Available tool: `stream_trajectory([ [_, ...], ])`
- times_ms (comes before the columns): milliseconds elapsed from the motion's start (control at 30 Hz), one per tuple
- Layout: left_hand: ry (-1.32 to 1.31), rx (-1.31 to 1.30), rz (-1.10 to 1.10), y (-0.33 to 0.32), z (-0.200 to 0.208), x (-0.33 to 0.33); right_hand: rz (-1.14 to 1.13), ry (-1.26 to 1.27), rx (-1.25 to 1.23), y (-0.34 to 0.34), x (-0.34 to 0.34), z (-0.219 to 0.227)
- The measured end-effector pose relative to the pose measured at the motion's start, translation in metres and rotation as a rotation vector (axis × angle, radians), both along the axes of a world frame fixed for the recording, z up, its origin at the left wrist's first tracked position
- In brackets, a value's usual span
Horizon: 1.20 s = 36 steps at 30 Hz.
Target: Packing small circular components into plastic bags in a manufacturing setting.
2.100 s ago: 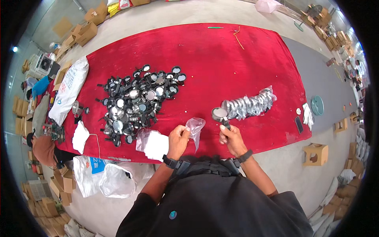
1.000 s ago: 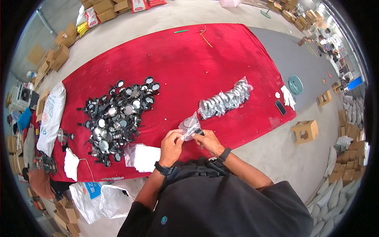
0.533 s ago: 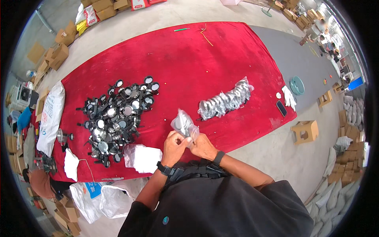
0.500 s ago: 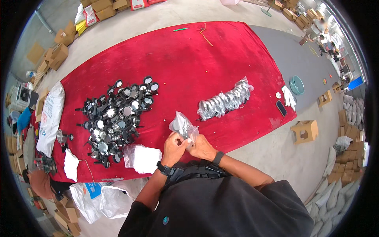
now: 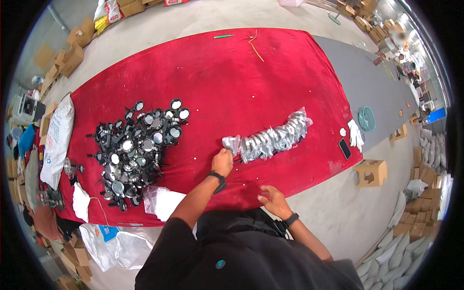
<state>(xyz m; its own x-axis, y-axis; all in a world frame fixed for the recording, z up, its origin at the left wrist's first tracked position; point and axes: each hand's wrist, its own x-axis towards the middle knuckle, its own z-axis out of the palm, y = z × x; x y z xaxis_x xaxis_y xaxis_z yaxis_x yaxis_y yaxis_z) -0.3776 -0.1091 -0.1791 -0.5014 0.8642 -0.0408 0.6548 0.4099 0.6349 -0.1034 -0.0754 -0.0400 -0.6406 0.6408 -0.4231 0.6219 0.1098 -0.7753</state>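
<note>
My left hand (image 5: 223, 162) reaches forward, fingers closed on a bagged round part (image 5: 232, 143), silvery-grey in transparent plastic. That part lies at the left end of a row of similar bagged parts (image 5: 273, 140), packed side by side on the red cloth. My right hand (image 5: 276, 200) is held back near the table's front edge, fingers apart, with nothing in it. To the left is a large heap of unbagged black parts (image 5: 140, 150) with round silvery faces and short black handles. A stack of plastic bags (image 5: 166, 203) lies close to my left forearm.
The red cloth (image 5: 217, 72) covers the table. At its right edge are a black phone (image 5: 344, 149), white gloves (image 5: 355, 134) and a teal basket (image 5: 366, 119). A white sack (image 5: 57, 140) stands at the left. A cardboard box (image 5: 371, 173) sits on the floor at right.
My left hand has carried the bagged part forward to the left end of the row. My right hand has let go of it and moved right and back, opening.
</note>
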Motion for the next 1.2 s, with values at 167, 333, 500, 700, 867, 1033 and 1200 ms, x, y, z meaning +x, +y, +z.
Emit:
stream_trajectory([
  [167,0.066,-0.165,-0.113,0.051,-0.042,0.020,-0.092,-0.032,-0.063,0.000,0.033,-0.021],
  [333,0.012,-0.149,-0.312,0.022,-0.018,0.016,-0.145,-0.040,-0.149,0.010,0.024,-0.044],
  [500,0.079,0.166,0.343,-0.041,0.010,-0.066,-0.068,0.039,-0.327,0.006,0.010,-0.057],
  [700,0.148,-0.248,0.817,-0.098,0.010,-0.175,-0.092,-0.010,-0.316,-0.003,0.007,-0.033],
  [867,0.251,-0.279,0.514,-0.119,-0.016,-0.197,-0.078,-0.019,-0.235,-0.015,-0.005,-0.016],
  [1033,0.278,0.098,0.505,-0.144,0.001,-0.209,-0.052,0.001,-0.246,-0.028,-0.015,-0.022],
  [1200,0.200,0.202,0.557,-0.169,0.044,-0.213,0.069,-0.029,-0.235,-0.037,-0.048,-0.010],
])
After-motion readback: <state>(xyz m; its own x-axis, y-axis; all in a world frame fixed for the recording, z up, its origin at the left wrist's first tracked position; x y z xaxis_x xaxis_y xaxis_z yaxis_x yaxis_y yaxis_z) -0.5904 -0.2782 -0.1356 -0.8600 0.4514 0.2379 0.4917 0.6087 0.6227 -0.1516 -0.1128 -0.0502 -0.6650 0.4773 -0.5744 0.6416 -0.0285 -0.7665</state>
